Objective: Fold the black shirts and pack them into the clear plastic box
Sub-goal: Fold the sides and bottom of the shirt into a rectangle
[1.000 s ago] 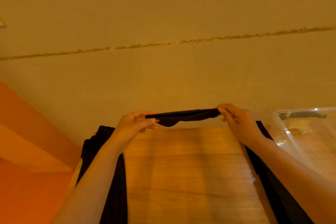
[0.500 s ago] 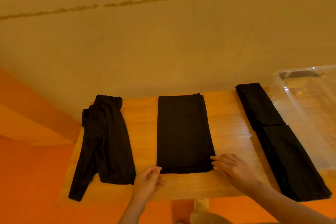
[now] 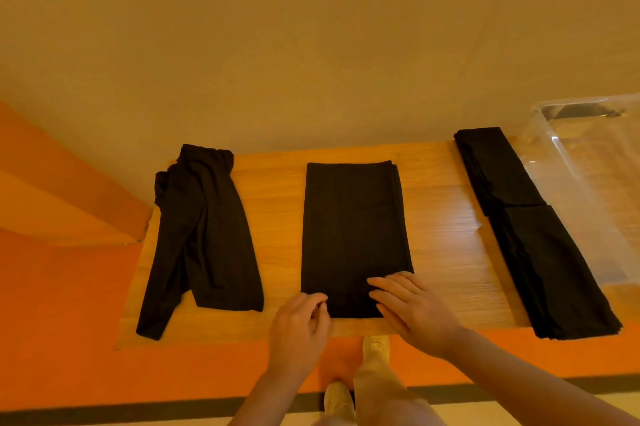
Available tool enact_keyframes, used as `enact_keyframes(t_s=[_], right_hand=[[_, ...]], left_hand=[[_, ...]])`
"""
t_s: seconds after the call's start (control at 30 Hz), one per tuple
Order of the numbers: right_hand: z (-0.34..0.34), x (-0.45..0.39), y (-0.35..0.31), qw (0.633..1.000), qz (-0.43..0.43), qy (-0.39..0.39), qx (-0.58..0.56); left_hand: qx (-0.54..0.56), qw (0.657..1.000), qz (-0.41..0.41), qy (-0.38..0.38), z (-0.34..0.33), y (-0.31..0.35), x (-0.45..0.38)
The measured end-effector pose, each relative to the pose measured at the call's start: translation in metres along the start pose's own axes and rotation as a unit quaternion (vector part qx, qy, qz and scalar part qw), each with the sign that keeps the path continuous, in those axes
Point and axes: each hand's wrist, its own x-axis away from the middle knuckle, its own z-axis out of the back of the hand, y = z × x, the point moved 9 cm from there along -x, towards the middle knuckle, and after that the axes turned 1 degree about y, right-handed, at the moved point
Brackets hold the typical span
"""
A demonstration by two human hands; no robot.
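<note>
Head view. Wooden worktop spans mid-frame, wall behind, orange floor below.

Centre shirt: folded to a narrow rectangle, flat on worktop at frame centre. Long axis runs bottom-to-top of frame, i.e. near edge to wall side; layered fold edges show along its right side at the top.

Left hand, lower centre: at the bottom-left corner of centre shirt, fingers curled in, thumb and fingertips bunched at the cloth edge. Looks like a pinch on the corner, but contact pt is hard to make out, black on shadow. Right hand: fingers straight & spread, palm down, pressing flat on bottom-right corner of same shirt; hides that corner.

Unfolded shirt, left of frame: crumpled, long axis also bottom-to-top, a sleeve trailing to the lower left at the worktop edge.

Folded stack, right of frame: two dark folded pieces end to end, axis slanting from upper centre to lower right; no. of layers can't be told.

Clear plastic box, upper right, just beside the stack; cut off by frame's right edge; contents unclear through glare, a dark shape at its far end.

Bottom centre: trouser leg & shoes, partly cut off.
</note>
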Motion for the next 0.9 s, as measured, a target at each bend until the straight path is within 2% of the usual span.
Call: enact_keyframes(t_s=[0.07,0.2,0.3,0.57,0.7,0.8,0.9], right_hand=[[-0.021,-0.024,-0.007,0.999,-0.008,-0.031,0.023],[-0.066,-0.034,0.001,0.988,-0.003,-0.128,0.091],[-0.065,-0.017,0.018,0.984,-0.002,-0.149,0.097],[-0.041,0.026,0.053,0.981,-0.018,-0.161,0.109],[-0.033,0.032,0.057,0.982,-0.026,-0.162,0.097],[-0.021,0.001,0.054,0.988,-0.029,-0.133,0.068],[-0.021,-0.059,0.053,0.99,-0.098,-0.092,0.042]], left_hand=[[-0.06,0.994,-0.092,0.018,-0.015,0.021,-0.018],[-0.19,0.972,-0.114,-0.076,-0.058,0.002,-0.044],[-0.238,0.953,-0.147,-0.12,-0.066,-0.017,-0.033],[-0.254,0.945,-0.143,-0.147,-0.053,-0.036,-0.016],[-0.234,0.954,-0.123,-0.14,-0.052,-0.03,-0.009],[-0.193,0.967,-0.123,-0.114,-0.048,-0.011,-0.027],[-0.184,0.974,-0.113,-0.074,-0.054,0.018,-0.078]])
